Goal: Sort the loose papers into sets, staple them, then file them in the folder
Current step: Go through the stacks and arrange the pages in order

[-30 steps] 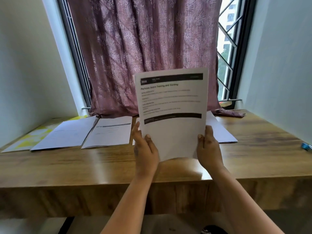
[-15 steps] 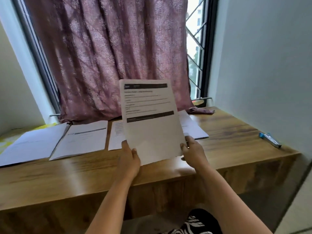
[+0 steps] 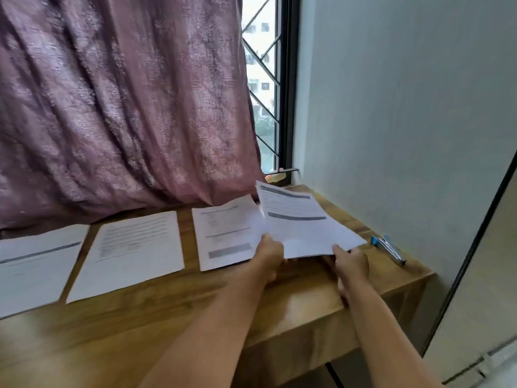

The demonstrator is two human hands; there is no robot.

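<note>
1. Since a second ago, the white printed sheet with two dark bands (image 3: 300,225) has come down from upright in front of the mauve patterned curtain (image 3: 117,107) to lie nearly flat over the right end of the wooden desk (image 3: 167,312), and my view has swung right.
2. My left hand (image 3: 270,254) pinches the sheet's near left edge; my right hand (image 3: 351,261) grips its near right corner, thumb on top.
3. The sheet hovers tilted, overlapping the right edge of the white printed page with a grey block (image 3: 226,233). Two more white pages (image 3: 134,247) lie further left in a row.
4. I judge this the sorting step: placing the sheet as a new pile.
5. To do it well, I'd lower the far edge first, clear of the neighbouring page, square with the row.
6. I'd keep it short of the blue-and-silver stapler (image 3: 389,249) near the wall.
</note>
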